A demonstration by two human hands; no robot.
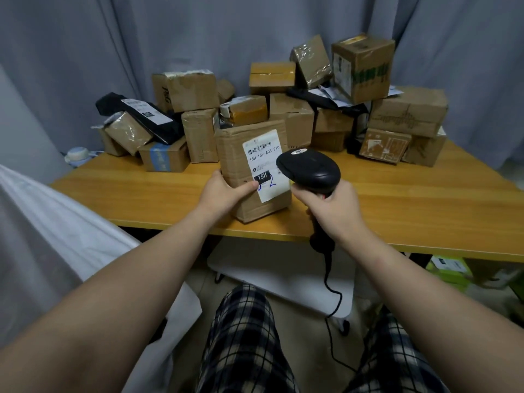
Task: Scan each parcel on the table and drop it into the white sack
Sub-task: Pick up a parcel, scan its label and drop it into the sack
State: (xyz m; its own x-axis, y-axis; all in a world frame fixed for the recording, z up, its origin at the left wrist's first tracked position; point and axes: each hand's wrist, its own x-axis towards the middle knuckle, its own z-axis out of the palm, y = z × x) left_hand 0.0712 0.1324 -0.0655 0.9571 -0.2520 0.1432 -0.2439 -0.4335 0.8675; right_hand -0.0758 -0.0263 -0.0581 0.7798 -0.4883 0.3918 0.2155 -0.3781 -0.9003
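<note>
Left hand (pixel 222 191) grips the cardboard parcel (pixel 249 168) by its left side, thumb on the white label (pixel 265 165), parcel standing upright at the near edge of the table (pixel 411 194). Right hand (pixel 333 209) clamped round the black scanner (pixel 310 170), head just right of the label. White sack (pixel 51 222) left of the left arm. Parcel pile (pixel 283 109) beyond both hands.

A makeshift parcel-sorting room: grey curtains (pixel 198 38) behind a wooden table (pixel 411 199) heaped with cardboard parcels (pixel 198 92).

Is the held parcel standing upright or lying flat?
Upright: the parcel stands on end on the table, left hand gripping its side.
</note>
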